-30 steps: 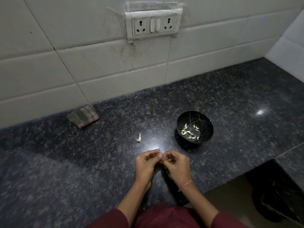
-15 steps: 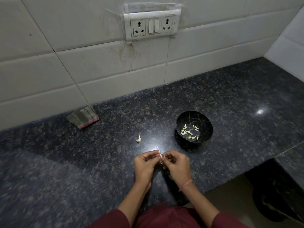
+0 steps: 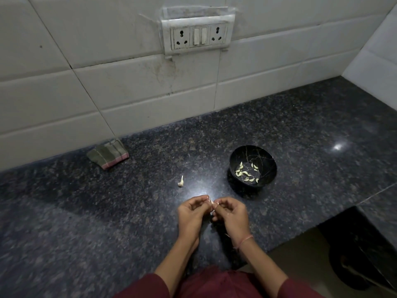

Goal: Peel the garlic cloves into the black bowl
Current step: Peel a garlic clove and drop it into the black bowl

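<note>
Currently both hands pinch one garlic clove (image 3: 212, 203) between fingertips, left hand (image 3: 193, 214) steadying, right hand (image 3: 231, 214) picking at skin. Clove is light, firm, probably slippery once bare; papery skin tears easily, best nipped at the tip. Black bowl (image 3: 266, 160) sits near, up-right, with peeled cloves inside. Spare clove (image 3: 181, 182) lies loose on the counter (image 3: 86, 222). Counter edge is close behind the wrists; open room ahead.

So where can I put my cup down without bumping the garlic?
Bare counter lies right of the black bowl, toward the corner, and along the wall between the folded cloth and the bowl. It's crowded near the hands and the loose clove.
</note>
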